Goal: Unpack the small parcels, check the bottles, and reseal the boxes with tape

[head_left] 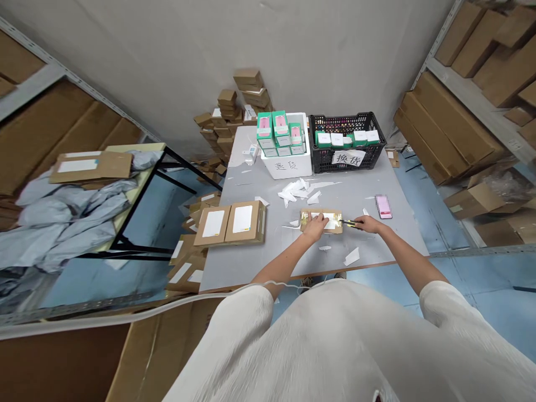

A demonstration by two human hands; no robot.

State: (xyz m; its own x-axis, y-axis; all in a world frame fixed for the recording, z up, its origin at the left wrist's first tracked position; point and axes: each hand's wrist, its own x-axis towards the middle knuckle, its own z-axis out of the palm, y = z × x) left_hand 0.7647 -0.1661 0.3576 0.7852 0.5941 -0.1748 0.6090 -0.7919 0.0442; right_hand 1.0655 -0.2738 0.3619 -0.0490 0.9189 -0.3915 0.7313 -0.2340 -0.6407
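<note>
A small cardboard box (306, 215) with a white label and shiny tape lies flat on the grey table (268, 262). My left hand (315, 225) is closed over its left part, holding it against the tabletop. In my right hand (367, 224) is a black and yellow utility knife (353, 223), its tip at the box's right end. Whether the blade is in the cardboard I cannot tell. Torn white paper scraps (293, 190) lie behind the box, and another paper piece (352, 257) is near the table's front edge. A pink-screened phone (383, 206) rests beyond my right hand.
Two labelled cardboard boxes (230, 224) sit at the table's left. Behind are a white bin (287, 167) and a black crate (347, 159), both holding green boxes. Cartons are stacked by the wall (343, 56). A white cable (167, 306) crosses near my left arm.
</note>
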